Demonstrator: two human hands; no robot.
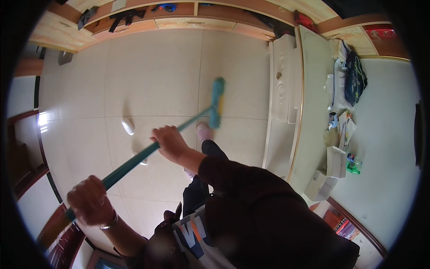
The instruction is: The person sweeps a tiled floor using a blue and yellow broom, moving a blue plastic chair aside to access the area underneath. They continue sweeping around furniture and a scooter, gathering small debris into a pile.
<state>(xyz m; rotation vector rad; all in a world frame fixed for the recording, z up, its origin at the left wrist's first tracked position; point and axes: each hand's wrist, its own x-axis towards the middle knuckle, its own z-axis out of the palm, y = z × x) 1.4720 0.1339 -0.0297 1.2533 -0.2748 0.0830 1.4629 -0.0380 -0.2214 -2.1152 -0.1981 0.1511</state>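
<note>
Both my hands grip the teal handle (130, 167) of a mop, which runs slanting from lower left to upper right. My left hand (91, 200), with a band at its wrist, is closed around it near the lower-left end. Farther along, my right hand (170, 142) is wrapped around the same handle. The mop head (217, 102), teal with a yellow side, is slightly blurred and lies over the pale tiled floor (152, 71). Just beside it is my pink shoe (204, 132).
Low wooden drawers (195, 23) line the far side, with toy guns (127, 18) on the shelf above. To the right stands a white cabinet (282, 80). A pale tabletop (380, 134) there carries a dark bag (356, 80), white boxes (335, 162) and a green-bottomed bottle (353, 167).
</note>
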